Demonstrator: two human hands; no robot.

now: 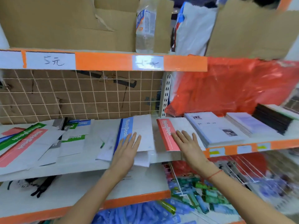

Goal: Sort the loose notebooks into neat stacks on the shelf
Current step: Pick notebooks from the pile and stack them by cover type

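My left hand [127, 147] lies flat with straight fingers on a blue-spined notebook [142, 131] in the middle of the white shelf [77, 168]. My right hand [187, 143] rests flat on a red-spined notebook [166, 135] just to its right. Loose notebooks lie scattered at the left: a red-spined one [24, 146], a green-spined one [24, 135] and another green one [72, 143], overlapping at angles.
Neat stacks of white booklets [215, 128], pale blue booklets [249, 125] and dark books [273, 118] sit on the right shelf. A red plastic bag [226, 86] hangs behind. A water bottle [145, 26] and cardboard boxes [64, 25] stand above. A wire grid [80, 94] backs the shelf.
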